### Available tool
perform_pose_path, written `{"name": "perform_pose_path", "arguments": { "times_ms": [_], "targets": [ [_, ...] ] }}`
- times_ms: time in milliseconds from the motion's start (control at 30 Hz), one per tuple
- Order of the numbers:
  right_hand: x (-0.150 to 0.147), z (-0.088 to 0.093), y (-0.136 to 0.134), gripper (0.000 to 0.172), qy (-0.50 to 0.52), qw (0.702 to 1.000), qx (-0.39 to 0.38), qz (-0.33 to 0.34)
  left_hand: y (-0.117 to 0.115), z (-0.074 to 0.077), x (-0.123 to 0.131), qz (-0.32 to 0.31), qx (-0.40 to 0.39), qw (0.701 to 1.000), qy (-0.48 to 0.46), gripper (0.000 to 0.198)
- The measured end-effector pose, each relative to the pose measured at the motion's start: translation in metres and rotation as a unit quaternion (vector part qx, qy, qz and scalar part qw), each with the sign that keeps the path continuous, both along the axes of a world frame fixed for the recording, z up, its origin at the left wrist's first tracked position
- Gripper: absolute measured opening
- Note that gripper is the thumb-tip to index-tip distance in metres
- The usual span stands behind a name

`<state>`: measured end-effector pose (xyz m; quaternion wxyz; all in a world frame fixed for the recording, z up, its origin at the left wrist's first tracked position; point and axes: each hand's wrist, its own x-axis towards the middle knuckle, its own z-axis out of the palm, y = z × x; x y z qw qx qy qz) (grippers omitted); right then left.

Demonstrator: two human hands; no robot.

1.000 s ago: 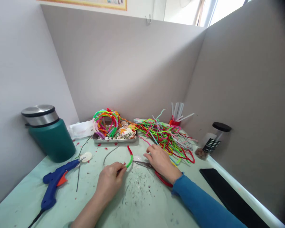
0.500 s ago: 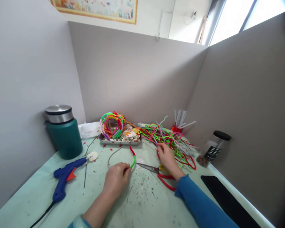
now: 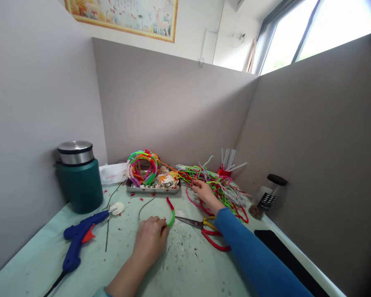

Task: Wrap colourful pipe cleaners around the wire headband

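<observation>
My left hand [image 3: 151, 238] is closed on the near side of a thin hoop [image 3: 173, 215], partly wrapped in red and green pipe cleaner. The bare grey wire of the hoop shows on its left side. At the left edge of a loose pile of coloured pipe cleaners [image 3: 227, 193], my right hand [image 3: 205, 195] pinches a pink pipe cleaner [image 3: 188, 197], which trails down from the fingertips. Between the hands lie scissors [image 3: 194, 223] with red and yellow wrapped handles, partly behind my right sleeve.
Behind stands a metal tray [image 3: 153, 190] with wrapped hoops [image 3: 130, 165] and small flat pieces. A blue glue gun [image 3: 80, 237] and a green flask [image 3: 84, 185] are left. On the right are a jar [image 3: 266, 198], a black strip [image 3: 284, 253] and white sticks [image 3: 228, 159] in a red holder.
My right hand has moved left and away from me along the pile, drawing the pink pipe cleaner with it. My left hand stays on the hoop. The view has tilted slightly up.
</observation>
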<state>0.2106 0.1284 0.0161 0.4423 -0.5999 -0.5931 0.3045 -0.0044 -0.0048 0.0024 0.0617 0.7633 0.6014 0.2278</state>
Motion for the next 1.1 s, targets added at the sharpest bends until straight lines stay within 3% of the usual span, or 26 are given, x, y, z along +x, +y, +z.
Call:
{"name": "perform_pose_path", "arguments": {
  "times_ms": [133,267,500,667,767,833,900,967,1033,1100],
  "targets": [
    [-0.015,0.011,0.032,0.028,0.076,0.996,-0.034,-0.020,0.000,-0.001,0.000,-0.005,0.001,1.000,0.001,0.021],
    [-0.010,0.038,0.042,0.022,0.172,0.985,-0.006,0.014,0.000,-0.002,-0.001,0.000,0.000,1.000,-0.001,0.021],
    [0.012,0.104,0.037,0.014,0.309,0.942,0.078,0.107,0.001,-0.004,-0.001,0.002,0.006,1.000,-0.008,0.018],
    [0.003,0.125,0.013,0.014,0.348,0.920,0.098,0.153,0.000,-0.001,-0.003,-0.003,0.042,0.997,-0.058,0.019],
    [-0.011,0.117,-0.020,0.020,0.370,0.900,0.116,0.196,0.001,0.005,-0.003,-0.010,0.088,0.985,-0.150,0.022],
    [-0.024,0.099,-0.047,0.024,0.382,0.886,0.126,0.230,0.001,0.010,-0.002,-0.025,0.046,0.962,-0.267,0.031],
    [-0.036,0.073,-0.072,0.025,0.369,0.885,0.102,0.265,0.003,0.013,-0.001,-0.045,-0.062,0.906,-0.416,0.044],
    [-0.046,0.045,-0.092,0.025,0.322,0.893,0.041,0.311,0.005,0.014,-0.001,-0.068,-0.143,0.821,-0.548,0.053],
    [-0.054,0.020,-0.102,0.024,0.331,0.890,0.001,0.313,0.007,0.013,-0.002,-0.077,-0.166,0.754,-0.631,0.051],
    [-0.058,0.003,-0.104,0.022,0.367,0.883,-0.020,0.291,0.010,0.010,-0.003,-0.067,-0.161,0.723,-0.668,0.043]
  ]
}}
